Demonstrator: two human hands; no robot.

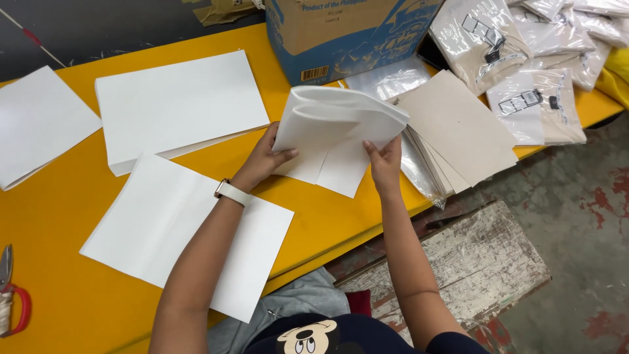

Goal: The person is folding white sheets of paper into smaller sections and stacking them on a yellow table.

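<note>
Head view looks down on a yellow desk (78,301) where both hands hold a white fold (334,134) of thin fabric or paper, raised just off the desk. This fold serves as the landmark for everything else.

Its long axis runs from the lower left up toward the upper right, with the rounded, layered edge at the upper right and the loose pointed corner hanging at the bottom. The left hand (265,160) sits at the fold's left edge, the right hand (386,160) at its lower right edge, so the fold spans the gap between them. Both are equally close, each already touching it.

Left grip: thumb lies on top of the sheet and the fingers go underneath, pinching the left edge; a pale watch (232,192) sits on that wrist. Right grip: fingers press together against the fold's right edge, with the thumb hidden behind, so it pinches the layers too. Neither hand is spread.

Left of the fold, a large white sheet (177,105) lies flat on the desk, and farther left another white sheet (39,121). Below and left of the fold, under the left forearm, lies a third sheet (157,223). Just right of the fold sits a fanned stack of grey card boards (458,128), with clear bags beneath them. Beyond those, farther right, lie bagged garments (537,108). Above the fold stands a blue box (341,33). Far to the lower left, at the desk's edge, are red-handled scissors (13,295).
</note>
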